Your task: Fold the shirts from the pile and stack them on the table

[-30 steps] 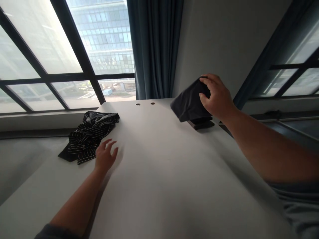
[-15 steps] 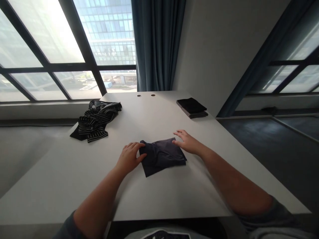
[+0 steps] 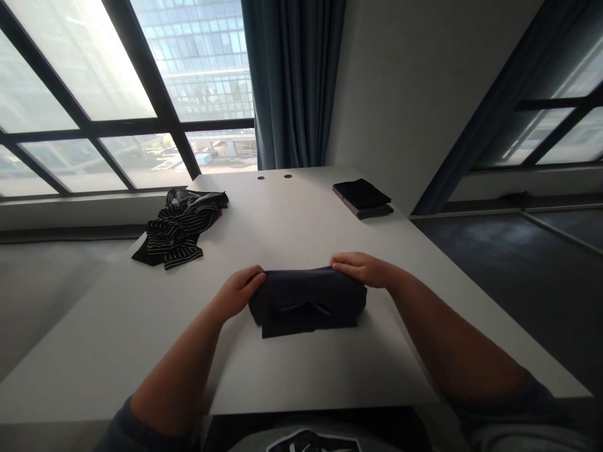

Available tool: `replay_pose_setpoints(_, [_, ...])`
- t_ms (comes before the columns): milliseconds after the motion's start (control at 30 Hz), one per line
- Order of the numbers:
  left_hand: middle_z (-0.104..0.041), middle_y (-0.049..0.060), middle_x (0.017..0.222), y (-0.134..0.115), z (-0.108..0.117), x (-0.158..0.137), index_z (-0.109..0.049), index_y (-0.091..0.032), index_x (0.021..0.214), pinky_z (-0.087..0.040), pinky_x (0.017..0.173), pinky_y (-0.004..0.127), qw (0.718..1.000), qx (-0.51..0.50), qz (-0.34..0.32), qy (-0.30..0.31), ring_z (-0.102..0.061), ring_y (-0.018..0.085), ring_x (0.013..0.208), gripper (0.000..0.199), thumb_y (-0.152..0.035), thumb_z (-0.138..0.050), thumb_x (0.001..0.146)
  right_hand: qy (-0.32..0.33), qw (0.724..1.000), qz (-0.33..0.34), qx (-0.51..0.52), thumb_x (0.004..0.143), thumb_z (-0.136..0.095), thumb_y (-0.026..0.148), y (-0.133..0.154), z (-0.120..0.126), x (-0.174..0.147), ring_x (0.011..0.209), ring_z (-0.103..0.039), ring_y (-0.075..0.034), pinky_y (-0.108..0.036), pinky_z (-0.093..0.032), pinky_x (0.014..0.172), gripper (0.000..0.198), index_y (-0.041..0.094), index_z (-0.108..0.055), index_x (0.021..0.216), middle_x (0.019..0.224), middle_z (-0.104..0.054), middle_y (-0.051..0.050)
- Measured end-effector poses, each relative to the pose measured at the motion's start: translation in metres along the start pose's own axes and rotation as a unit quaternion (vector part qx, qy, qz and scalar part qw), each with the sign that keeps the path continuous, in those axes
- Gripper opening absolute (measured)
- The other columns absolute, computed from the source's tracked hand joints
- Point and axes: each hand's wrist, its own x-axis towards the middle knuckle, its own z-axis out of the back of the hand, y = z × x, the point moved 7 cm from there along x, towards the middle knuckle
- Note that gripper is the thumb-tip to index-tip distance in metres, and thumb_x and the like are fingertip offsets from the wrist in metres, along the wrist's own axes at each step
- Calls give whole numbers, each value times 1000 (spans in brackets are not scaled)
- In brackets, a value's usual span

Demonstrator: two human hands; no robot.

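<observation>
A dark grey folded garment [image 3: 306, 298] is in front of me, its kind not clear from its folds. My left hand [image 3: 238, 292] pinches its upper left corner, thumb on the near side. At the upper right corner, my right hand [image 3: 362, 269] grips the cloth with closed fingers. Between the two hands the top edge is stretched nearly straight and looks raised, while the lower edge hangs down to the white table [image 3: 282, 376]. A crease with small gaps shows across the garment's middle.
On the table's left lies a crumpled black garment with white stripes [image 3: 181, 229]. A stack of folded dark clothes [image 3: 362, 196] sits at the right edge. Two round holes are at the table's far end, before a blue curtain [image 3: 292, 88] and windows.
My right hand has closed on the garment's upper right corner, and my left hand has tightened on the left one. The garment's far edge has been lifted and drawn straight, and it looks wider.
</observation>
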Motion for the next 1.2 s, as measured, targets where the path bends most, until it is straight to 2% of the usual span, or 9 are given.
replay_pose_setpoints(167, [-70,5,87,27,3,34,-70,-20,92,-54,77,34,991,12,127,-32,-66,23,84,41,-56,-50,99,-108,988,-108,9,96,-59,43,-21,36,28,77,-61,-20,-32,-50,76,27,18,-69,92,83,-70,-4])
replay_pose_setpoints(233, [-73,8,108,25,4,42,-72,-22,103,-55,88,38,989,88,83,-84,-68,26,101,31,-48,-57,97,-222,966,-125,-42,96,-57,37,-31,37,28,81,-64,-21,-34,-51,79,22,19,-70,93,87,-72,-6])
replay_pose_setpoints(333, [-71,8,125,12,-13,40,-71,-26,119,-54,99,40,989,117,-19,-82,-68,25,113,32,-43,-50,102,-300,952,-30,-52,101,-50,38,-27,15,20,95,-67,-23,-37,-53,89,26,21,-70,101,103,-75,-7])
replay_pose_setpoints(533, [-66,11,142,-1,-61,29,-58,-29,145,-48,108,47,976,200,-85,26,-65,33,125,64,-52,-74,88,-193,954,135,-184,96,-62,28,-4,-40,26,111,-66,-27,-45,-49,104,14,23,-75,96,110,-76,-9])
replay_pose_setpoints(667, [-77,8,101,25,-55,37,-74,-24,113,-53,85,39,981,193,28,-1,-73,29,94,28,-43,-62,95,-110,952,91,-270,94,-67,24,-12,-61,40,113,-68,-29,-51,-42,110,13,22,-78,101,114,-78,-10])
replay_pose_setpoints(800, [-77,5,87,63,-30,43,-74,-20,107,-49,73,32,984,58,147,-84,-70,24,80,35,-46,-52,99,-90,952,10,-292,86,-80,33,-27,-68,42,137,-56,-35,-62,-32,119,54,27,-67,138,155,-57,-14])
replay_pose_setpoints(933, [-74,8,85,82,-13,43,-73,-19,98,-50,75,36,966,118,197,-118,-69,27,82,30,-46,-57,96,-78,956,-28,-282,88,-79,36,-33,-73,47,143,-50,-35,-64,-34,117,67,30,-56,151,161,-50,-14])
replay_pose_setpoints(1067, [-71,12,120,52,-5,47,-69,-22,121,-49,99,44,950,223,62,-209,-65,30,111,30,-22,-59,92,-153,944,2,-294,97,-67,31,-21,-67,67,135,-56,-33,-69,-22,122,41,28,-65,138,143,-65,-13])
replay_pose_setpoints(1200, [-73,8,122,20,-39,64,-72,-25,118,-46,104,45,959,257,-67,-96,-62,29,119,24,-26,-58,98,-142,937,5,-318,94,-68,23,-22,-71,95,119,-64,-30,-65,-27,121,22,23,-73,116,119,-74,-12])
